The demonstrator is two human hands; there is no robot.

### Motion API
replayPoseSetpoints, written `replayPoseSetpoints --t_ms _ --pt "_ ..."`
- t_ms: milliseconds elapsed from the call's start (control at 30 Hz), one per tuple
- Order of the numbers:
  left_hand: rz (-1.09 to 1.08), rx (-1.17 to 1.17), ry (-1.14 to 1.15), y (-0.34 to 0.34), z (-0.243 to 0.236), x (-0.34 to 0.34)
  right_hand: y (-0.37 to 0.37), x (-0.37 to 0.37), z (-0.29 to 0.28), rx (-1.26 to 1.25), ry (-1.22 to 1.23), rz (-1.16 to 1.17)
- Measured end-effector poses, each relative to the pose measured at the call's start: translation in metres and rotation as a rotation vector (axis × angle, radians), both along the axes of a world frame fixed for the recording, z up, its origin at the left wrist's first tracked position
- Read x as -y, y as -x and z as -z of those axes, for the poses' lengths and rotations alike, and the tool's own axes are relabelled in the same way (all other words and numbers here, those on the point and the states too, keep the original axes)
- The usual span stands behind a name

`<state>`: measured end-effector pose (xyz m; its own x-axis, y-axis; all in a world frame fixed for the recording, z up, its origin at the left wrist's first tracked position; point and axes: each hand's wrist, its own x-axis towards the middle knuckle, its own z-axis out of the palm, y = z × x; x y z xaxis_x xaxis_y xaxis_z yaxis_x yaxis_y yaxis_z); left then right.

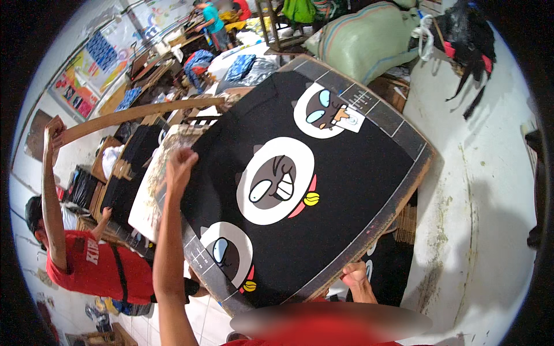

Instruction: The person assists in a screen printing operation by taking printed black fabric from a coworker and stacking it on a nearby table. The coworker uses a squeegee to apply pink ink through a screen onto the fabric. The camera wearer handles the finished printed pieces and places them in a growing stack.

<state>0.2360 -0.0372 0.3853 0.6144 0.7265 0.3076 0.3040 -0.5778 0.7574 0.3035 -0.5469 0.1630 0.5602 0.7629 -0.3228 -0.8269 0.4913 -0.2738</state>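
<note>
Your left hand (182, 162) is up at the left edge of the black cloth (346, 179), closer to it than your right hand (356, 274). From the left fingers the cloth spreads off to the right, its far end up and away, its near end down toward your body. Long axis, as far as the bent view lets you judge: a slant from lower left to upper right, with the row of printed faces along it. Left fingers curled in toward the thumb; cannot tell whether a bit of cloth edge is pinched there or the hand is only beside it. Right hand closed on the near edge of the board (402, 134), thumb over the top, a strip of bare border between it and the cloth.

Where it is: cloth on the board, in front of you, the board tilted across your view. Dark border with pale grid lines, worn wooden rim.

Look of it: deep black, mostly flat, faint shading toward the left side. Three cat faces, grey in white rings; the middle face (277, 181) grins, red collar and yellow bell beside it; a white patch (350, 119) on the far one.

To your left, a co-worker in red (104, 268) holds up a wooden strip (138, 113)
</note>
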Motion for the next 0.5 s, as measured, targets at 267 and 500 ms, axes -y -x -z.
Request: replayPoseSetpoints --t_ms 267,500 --pt "0.306 -0.150 -0.204 -0.135 -0.139 -0.061 0.044 0.002 -0.011 0.203 -0.133 0.311" --pt "0.354 -0.442 -0.218 -0.174 -0.179 -0.010 0.072 -0.015 0.031 0.002 -0.116 0.511"
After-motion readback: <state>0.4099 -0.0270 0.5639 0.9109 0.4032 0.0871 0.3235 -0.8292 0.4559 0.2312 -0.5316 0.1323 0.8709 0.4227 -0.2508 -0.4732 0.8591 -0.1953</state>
